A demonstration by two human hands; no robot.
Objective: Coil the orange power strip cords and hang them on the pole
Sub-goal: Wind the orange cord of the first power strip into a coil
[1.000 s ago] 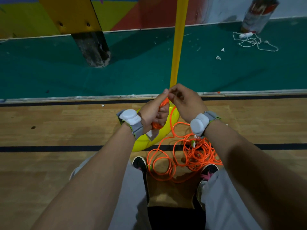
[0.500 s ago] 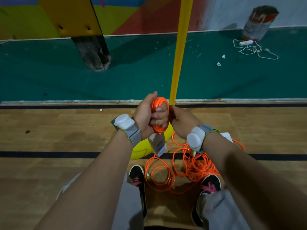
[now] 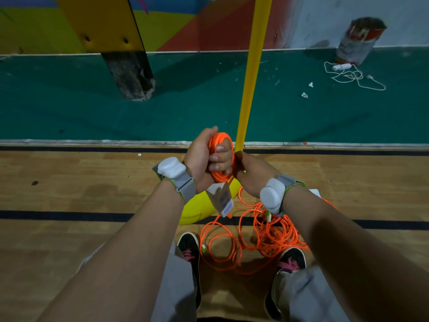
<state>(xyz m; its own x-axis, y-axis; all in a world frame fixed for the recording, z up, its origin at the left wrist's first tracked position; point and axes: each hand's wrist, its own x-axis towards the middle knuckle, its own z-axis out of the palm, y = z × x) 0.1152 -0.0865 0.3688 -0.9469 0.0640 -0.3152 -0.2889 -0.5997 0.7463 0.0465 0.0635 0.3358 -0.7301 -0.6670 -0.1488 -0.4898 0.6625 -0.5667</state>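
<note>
Your left hand (image 3: 201, 156) was clamped round a tight coil of orange cord (image 3: 219, 138), fingers (image 3: 221, 159) curled over its front, holding it up just in front of the yellow pole (image 3: 253, 66). Your right hand (image 3: 253, 175) sat against the coil's right side, touching the left hand. Its fingertips were hidden behind the coil, so you could not tell whether they gripped the cord. A pale tag (image 3: 222, 199) hung below the coil, over the pole's yellow base (image 3: 197, 211). The loose orange cord (image 3: 267, 233) ran down from your hands and lay in tangled loops on the wooden floor (image 3: 69, 194), between your two black shoes (image 3: 190, 247). Each wrist carried a white device on a grey band (image 3: 170, 168). Well apart, on the green floor (image 3: 185, 108) by the wall, lay a white power strip (image 3: 341, 66) with its cord beside a wrapped can (image 3: 357, 40).
</note>
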